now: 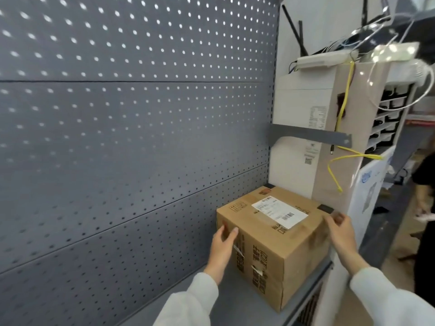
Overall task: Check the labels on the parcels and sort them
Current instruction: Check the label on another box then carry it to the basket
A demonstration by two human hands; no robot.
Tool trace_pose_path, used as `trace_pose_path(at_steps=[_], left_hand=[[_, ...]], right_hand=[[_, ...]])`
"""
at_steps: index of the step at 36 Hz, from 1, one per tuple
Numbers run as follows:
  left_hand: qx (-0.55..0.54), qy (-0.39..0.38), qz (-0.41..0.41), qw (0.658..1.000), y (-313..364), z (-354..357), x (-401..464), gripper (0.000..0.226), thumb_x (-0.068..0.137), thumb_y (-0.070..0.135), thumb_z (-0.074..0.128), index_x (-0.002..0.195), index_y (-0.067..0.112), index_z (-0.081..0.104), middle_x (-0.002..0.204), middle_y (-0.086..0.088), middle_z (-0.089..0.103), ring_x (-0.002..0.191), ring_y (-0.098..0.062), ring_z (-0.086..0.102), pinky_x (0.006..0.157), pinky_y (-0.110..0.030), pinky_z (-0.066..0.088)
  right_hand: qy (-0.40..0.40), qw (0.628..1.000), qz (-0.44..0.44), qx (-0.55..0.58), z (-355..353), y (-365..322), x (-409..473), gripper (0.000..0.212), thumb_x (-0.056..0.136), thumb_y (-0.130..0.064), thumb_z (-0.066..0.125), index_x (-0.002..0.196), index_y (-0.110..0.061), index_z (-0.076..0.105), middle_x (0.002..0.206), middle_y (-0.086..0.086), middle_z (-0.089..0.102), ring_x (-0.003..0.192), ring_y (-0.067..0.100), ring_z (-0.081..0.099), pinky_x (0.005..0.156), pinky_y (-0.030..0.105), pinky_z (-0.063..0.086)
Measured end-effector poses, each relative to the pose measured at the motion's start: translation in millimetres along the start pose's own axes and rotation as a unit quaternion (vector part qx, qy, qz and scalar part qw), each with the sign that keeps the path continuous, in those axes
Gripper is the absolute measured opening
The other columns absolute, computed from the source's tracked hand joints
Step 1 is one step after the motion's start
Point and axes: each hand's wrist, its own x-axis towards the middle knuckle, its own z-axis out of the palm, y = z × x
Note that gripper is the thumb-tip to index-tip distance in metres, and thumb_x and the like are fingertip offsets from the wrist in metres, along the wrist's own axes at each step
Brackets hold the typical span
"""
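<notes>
- My left hand (222,245) lies flat against the near left face of the cardboard parcel (277,245), fingers straight and close together, tips pointing up toward the top edge; it presses the side and is not curled round anything.
- My right hand (341,231) is at the parcel's far right top corner, fingers fairly straight and reaching over the edge; it looks to be touching the cardboard, but from here I cannot tell whether the fingertips hook behind the corner.
- Both of my arms come in from the bottom in pale sleeves (188,300).
- The parcel stands upright on a grey shelf (230,304), between my two hands, with one corner turned toward me.
- A white shipping label (280,211) with a barcode is stuck on the parcel's top face, under clear tape; the print is too small for me to read.
- Dark printed characters run down the near side of the parcel, with a few torn scraps of white tape.
- Behind and left of the parcel, a grey perforated back panel (129,137) fills most of the view.
- Just behind the parcel on the right rises a tall white appliance (303,118), a grey shelf bracket (310,135) crossing its front.
- A yellow cable (344,100) hangs down the appliance's side, and a white router (315,61) with black antennas sits on top.
- At the far right edge stands a person in dark clothes (426,189), only partly in view.
</notes>
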Motion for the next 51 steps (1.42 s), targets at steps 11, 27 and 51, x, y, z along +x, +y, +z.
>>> trace_pose_path(at_steps=[11,27,51], left_hand=[[-0.064,-0.025,-0.010,0.998,-0.3,17.8,-2.4,0.104,0.082,0.072,0.067,0.164,0.035,0.016,0.166,0.005,0.030,0.151,-0.023,0.030,0.123,-0.051,0.024],[-0.085,-0.020,-0.017,0.996,13.2,42.2,-62.2,0.121,0.067,0.056,0.087,0.161,0.048,0.011,0.160,0.005,0.038,0.140,-0.021,0.044,0.119,-0.047,0.037],[-0.074,0.036,-0.004,0.997,27.5,-9.7,-193.0,0.098,0.082,0.030,0.085,0.160,0.042,0.026,0.147,0.008,0.054,0.127,-0.017,0.055,0.113,-0.043,0.045]], right_hand=[[0.005,1.000,-0.004,-0.006,4.9,13.6,22.6,0.039,0.091,-0.049,0.067,0.103,-0.013,0.061,0.108,0.010,0.066,0.099,0.032,0.060,0.086,0.046,0.047],[-0.022,0.999,-0.020,-0.036,-29.2,9.8,-6.9,0.064,0.080,-0.065,0.070,0.121,-0.016,0.059,0.121,0.010,0.065,0.110,0.032,0.062,0.094,0.052,0.054],[-0.058,0.997,-0.057,-0.018,-68.6,-39.8,-146.1,0.060,0.087,-0.047,0.075,0.130,-0.012,0.054,0.134,0.011,0.058,0.117,0.032,0.057,0.056,0.027,0.043]])
